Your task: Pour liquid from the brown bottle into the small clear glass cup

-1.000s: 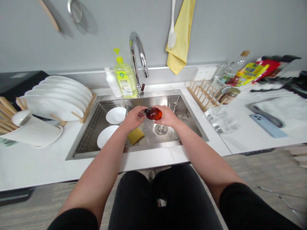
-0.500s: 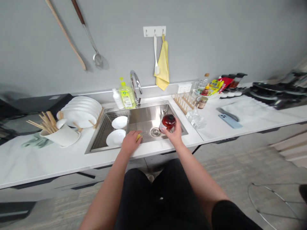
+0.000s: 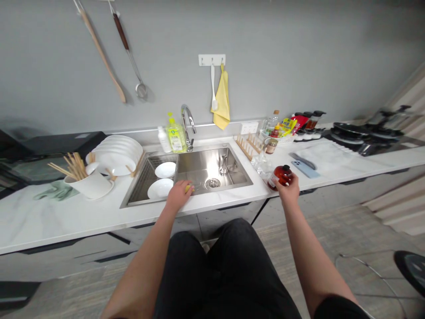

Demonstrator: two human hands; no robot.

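The right hand (image 3: 288, 191) is stretched out toward two o'clock, fingers wrapped from below around a brown bottle (image 3: 280, 176) with a dark cap. The bottle tilts and sits low over the white counter (image 3: 59, 221), just right of the sink (image 3: 244, 170); whether its base touches the counter I cannot tell. The left hand (image 3: 176, 198) reaches toward eleven o'clock over the sink's near rim, palm down, fingers closed on a yellow sponge (image 3: 188, 188) of which only a corner shows.

The bottle's label is too small to read, and so is the print on the green dish soap bottle (image 3: 175, 134) at twelve o'clock by the faucet (image 3: 187, 120).

Two white bowls (image 3: 162, 179) sit in the sink's left rack, close to the left hand. A phone (image 3: 306, 169) lies just beyond the brown bottle at one o'clock, and a wooden rack (image 3: 248, 145) stands behind it. The counter's near edge runs right under both wrists.
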